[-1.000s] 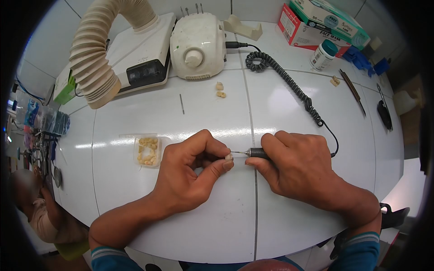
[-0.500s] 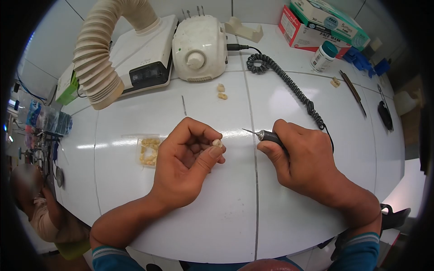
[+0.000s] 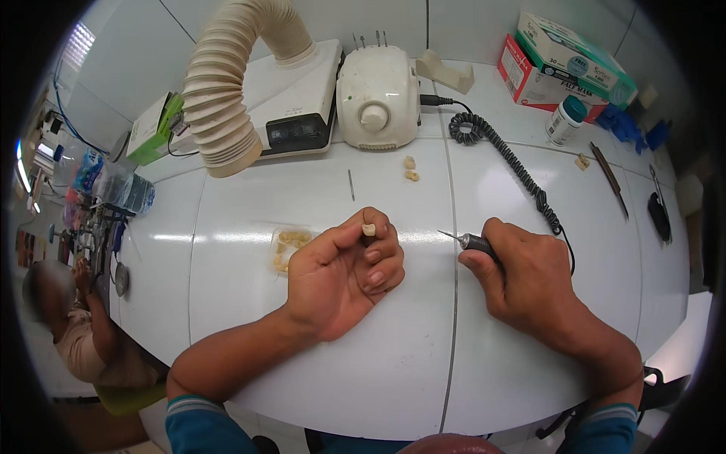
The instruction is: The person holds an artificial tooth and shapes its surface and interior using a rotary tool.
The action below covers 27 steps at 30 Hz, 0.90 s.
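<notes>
Between the thumb and fingertips of my left hand [image 3: 344, 276] is a small cream-coloured dental crown [image 3: 368, 230], with the palm turned up. My right hand [image 3: 525, 268] is wrapped round a dark-gripped rotary handpiece [image 3: 478, 244]; its thin pointed bur [image 3: 449, 234] points left toward the crown, and the two are apart. Behind my left hand lies a clear plastic box [image 3: 281, 261] holding several yellowish tooth-like pieces, partly hidden by the hand. Two more such pieces [image 3: 411, 169] sit farther back on the table.
A white control unit [image 3: 378, 98] with a knob connects to a coiled black cord [image 3: 514, 163]. Left of it, a ribbed hose [image 3: 221, 106] hangs over the table. A loose bur [image 3: 351, 185], a white bottle [image 3: 566, 121], mask boxes [image 3: 563, 76] and a carving tool [image 3: 609, 178] lie around. Another person [image 3: 91, 333] sits at left.
My left hand has rolled so its palm faces up more, turning the crown between the fingertips. The camera view has shifted, so the scene sits farther right. The handpiece stays in my right hand.
</notes>
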### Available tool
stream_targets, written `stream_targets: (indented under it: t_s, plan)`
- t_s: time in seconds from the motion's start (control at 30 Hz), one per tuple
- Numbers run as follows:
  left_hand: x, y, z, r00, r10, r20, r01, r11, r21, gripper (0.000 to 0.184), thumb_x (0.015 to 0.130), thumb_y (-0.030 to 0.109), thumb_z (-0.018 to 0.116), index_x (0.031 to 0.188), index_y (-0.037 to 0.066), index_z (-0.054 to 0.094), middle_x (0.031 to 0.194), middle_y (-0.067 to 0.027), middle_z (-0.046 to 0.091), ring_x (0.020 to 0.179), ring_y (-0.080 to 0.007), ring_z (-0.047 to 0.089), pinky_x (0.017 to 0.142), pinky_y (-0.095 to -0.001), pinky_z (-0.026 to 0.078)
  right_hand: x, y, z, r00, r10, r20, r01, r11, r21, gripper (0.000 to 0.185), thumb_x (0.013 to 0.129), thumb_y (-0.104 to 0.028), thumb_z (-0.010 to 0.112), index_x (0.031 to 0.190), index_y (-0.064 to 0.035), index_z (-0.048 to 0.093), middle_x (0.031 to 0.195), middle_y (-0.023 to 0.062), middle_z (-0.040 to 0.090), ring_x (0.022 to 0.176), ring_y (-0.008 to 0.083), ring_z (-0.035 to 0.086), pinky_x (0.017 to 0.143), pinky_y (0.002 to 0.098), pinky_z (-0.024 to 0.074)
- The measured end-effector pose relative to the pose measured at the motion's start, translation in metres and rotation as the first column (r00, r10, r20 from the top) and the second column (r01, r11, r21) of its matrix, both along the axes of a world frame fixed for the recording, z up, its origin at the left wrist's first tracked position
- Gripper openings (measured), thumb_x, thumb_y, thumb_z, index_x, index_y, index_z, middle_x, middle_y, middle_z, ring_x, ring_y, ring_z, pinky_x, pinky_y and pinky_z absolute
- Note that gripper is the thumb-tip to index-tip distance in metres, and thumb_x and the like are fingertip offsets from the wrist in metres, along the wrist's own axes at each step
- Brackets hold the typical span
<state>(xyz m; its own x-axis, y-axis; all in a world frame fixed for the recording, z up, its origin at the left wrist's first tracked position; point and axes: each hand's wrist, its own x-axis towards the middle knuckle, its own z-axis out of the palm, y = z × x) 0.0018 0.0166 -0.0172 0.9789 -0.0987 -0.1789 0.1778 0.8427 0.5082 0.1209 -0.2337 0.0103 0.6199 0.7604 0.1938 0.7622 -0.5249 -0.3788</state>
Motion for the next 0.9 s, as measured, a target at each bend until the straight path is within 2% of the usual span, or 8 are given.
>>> stream_targets:
  t_s: [0.17, 0.27, 0.37, 0.4, 0.5, 0.67, 0.77, 0.9]
  plan:
    - [-0.001, -0.003, 0.001, 1.000, -0.017, -0.022, 0.018, 1.000, 0.015, 0.021, 0.116, 0.029, 0.045, 0.114, 0.010, 0.054, 0.092, -0.0016, 0.047, 0.078, -0.0177, 0.047, 0.077, -0.0333, 0.040, -0.002, -0.001, 0.000, 0.997, 0.055, 0.062, -0.058, 0.997, 0.049, 0.042, 0.105, -0.042, 0.081, 0.092, -0.0071, 0.062, 0.068, 0.0095, 0.065, 0.053, 0.0324, 0.062, 0.051, 0.0437, 0.0452]
    - [-0.005, -0.008, 0.004, 0.999, -0.046, -0.027, 0.047, 0.999, 0.015, 0.022, 0.117, 0.029, 0.042, 0.115, 0.010, 0.055, 0.092, -0.0024, 0.049, 0.077, -0.0181, 0.048, 0.078, -0.0333, 0.040, -0.003, 0.002, -0.004, 0.983, 0.177, 0.047, -0.183, 0.939, 0.292, 0.039, 0.095, -0.039, 0.091, 0.096, -0.0078, 0.068, 0.069, 0.0066, 0.066, 0.055, 0.0282, 0.064, 0.051, 0.0401, 0.0464]
    - [-0.011, -0.014, 0.005, 0.993, -0.117, -0.015, 0.117, 0.993, -0.002, 0.025, 0.119, 0.030, 0.039, 0.117, 0.011, 0.054, 0.093, -0.0026, 0.050, 0.077, -0.0180, 0.048, 0.077, -0.0328, 0.041, -0.008, 0.000, -0.002, 0.958, 0.238, 0.161, -0.281, 0.895, 0.348, 0.040, 0.085, -0.035, 0.099, 0.099, -0.0085, 0.073, 0.071, 0.0042, 0.068, 0.056, 0.0249, 0.066, 0.052, 0.0380, 0.0473]
    - [-0.012, -0.016, 0.006, 0.991, -0.136, -0.021, 0.136, 0.991, 0.000, 0.025, 0.120, 0.031, 0.039, 0.117, 0.011, 0.054, 0.094, -0.0027, 0.050, 0.078, -0.0176, 0.048, 0.076, -0.0323, 0.041, -0.009, 0.002, 0.001, 0.947, 0.266, 0.181, -0.317, 0.868, 0.383, 0.038, 0.081, -0.029, 0.102, 0.103, -0.0090, 0.077, 0.068, 0.0034, 0.067, 0.055, 0.0236, 0.065, 0.052, 0.0374, 0.0474]
    - [-0.016, -0.022, 0.008, 0.982, -0.183, -0.037, 0.184, 0.983, 0.025, 0.027, 0.121, 0.033, 0.039, 0.118, 0.011, 0.054, 0.095, -0.0030, 0.051, 0.079, -0.0164, 0.048, 0.075, -0.0306, 0.041, -0.010, 0.003, -0.007, 0.897, 0.337, 0.285, -0.434, 0.788, 0.436, 0.033, 0.084, -0.025, 0.098, 0.107, -0.0097, 0.080, 0.067, 0.0036, 0.066, 0.054, 0.0238, 0.065, 0.053, 0.0374, 0.0481]
    - [-0.015, -0.022, 0.004, 0.968, -0.250, 0.027, 0.247, 0.964, 0.097, 0.027, 0.121, 0.035, 0.041, 0.119, 0.011, 0.053, 0.099, -0.0046, 0.054, 0.082, -0.0147, 0.047, 0.072, -0.0285, 0.040, -0.015, 0.003, -0.004, 0.883, 0.393, 0.258, -0.468, 0.781, 0.412, 0.028, 0.089, -0.020, 0.094, 0.111, -0.0097, 0.082, 0.069, 0.0047, 0.070, 0.057, 0.0249, 0.068, 0.054, 0.0370, 0.0505]
    - [-0.013, -0.019, 0.000, 0.954, -0.294, 0.063, 0.288, 0.954, 0.088, 0.024, 0.120, 0.031, 0.042, 0.116, 0.011, 0.054, 0.106, -0.0066, 0.057, 0.087, -0.0154, 0.049, 0.069, -0.0281, 0.040, -0.014, 0.004, -0.004, 0.876, 0.419, 0.241, -0.483, 0.767, 0.422, 0.026, 0.090, -0.021, 0.093, 0.111, -0.0096, 0.082, 0.073, 0.0059, 0.074, 0.061, 0.0256, 0.073, 0.056, 0.0364, 0.0538]
    - [-0.013, -0.019, -0.001, 0.952, -0.302, 0.050, 0.301, 0.953, 0.039, 0.023, 0.120, 0.030, 0.044, 0.114, 0.010, 0.054, 0.107, -0.0073, 0.058, 0.088, -0.0157, 0.050, 0.068, -0.0280, 0.040, -0.013, 0.004, -0.004, 0.867, 0.456, 0.202, -0.497, 0.759, 0.421, 0.025, 0.090, -0.021, 0.093, 0.109, -0.0096, 0.082, 0.079, 0.0072, 0.078, 0.065, 0.0260, 0.076, 0.059, 0.0362, 0.0573]
